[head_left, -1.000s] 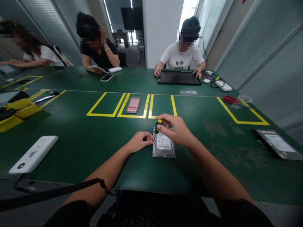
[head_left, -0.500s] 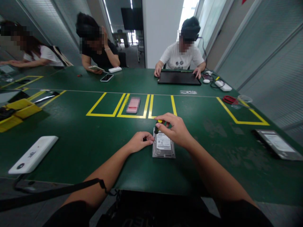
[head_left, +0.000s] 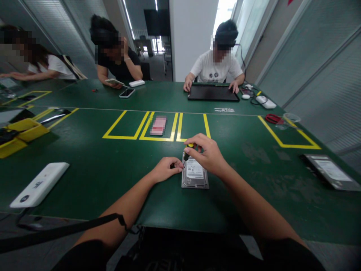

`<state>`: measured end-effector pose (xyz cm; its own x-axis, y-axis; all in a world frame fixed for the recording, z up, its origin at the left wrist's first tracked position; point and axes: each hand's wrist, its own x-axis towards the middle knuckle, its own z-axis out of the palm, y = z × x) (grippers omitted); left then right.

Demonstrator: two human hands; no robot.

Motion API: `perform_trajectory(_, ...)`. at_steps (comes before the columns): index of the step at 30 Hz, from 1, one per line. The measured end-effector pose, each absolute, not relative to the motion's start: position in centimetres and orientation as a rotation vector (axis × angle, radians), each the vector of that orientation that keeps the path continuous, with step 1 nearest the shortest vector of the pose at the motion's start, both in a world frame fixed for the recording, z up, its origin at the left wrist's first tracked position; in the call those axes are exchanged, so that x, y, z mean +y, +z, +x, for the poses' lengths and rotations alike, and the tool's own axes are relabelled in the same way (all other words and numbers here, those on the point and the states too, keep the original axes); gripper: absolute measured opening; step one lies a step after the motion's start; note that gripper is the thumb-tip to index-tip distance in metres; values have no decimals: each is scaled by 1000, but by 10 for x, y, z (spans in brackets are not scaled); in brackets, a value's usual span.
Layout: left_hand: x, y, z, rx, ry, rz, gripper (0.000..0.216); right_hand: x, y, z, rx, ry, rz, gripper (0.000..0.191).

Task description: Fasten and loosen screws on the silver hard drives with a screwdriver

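Note:
A silver hard drive [head_left: 195,177] with a white label lies flat on the green table [head_left: 93,169] in front of me. My right hand [head_left: 207,154] is closed round a small screwdriver [head_left: 187,149] with a black and yellow handle, held upright over the drive's far left corner. My left hand [head_left: 165,170] rests on the table at the drive's left edge, its fingers pinched together near that corner. What they pinch is too small to make out.
A white box [head_left: 39,184] lies at the near left and yellow bins [head_left: 22,131] at the far left. A dark tablet-like device [head_left: 329,172] sits at the right. Yellow tape outlines [head_left: 158,128] mark the table's middle. Three other people sit along the far side.
My right hand has turned slightly on the screwdriver and now covers more of its yellow top. The left hand and the drive have stayed put.

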<state>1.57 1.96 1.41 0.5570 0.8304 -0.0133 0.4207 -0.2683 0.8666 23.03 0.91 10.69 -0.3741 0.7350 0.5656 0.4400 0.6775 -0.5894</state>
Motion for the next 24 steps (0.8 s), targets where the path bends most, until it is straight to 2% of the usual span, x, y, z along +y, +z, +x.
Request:
perform_trajectory(11,20,11,15,1011,580,1883,18,6,110,233,-2045,530,-956,24)
perform_trajectory(18,21,11,15,996,587,1878,17,7,107,231,-2029,438,-894,19)
perform_trajectory(24,20,10,15,994,582,1886,17,5,109,234,-2062,474,-947,26)
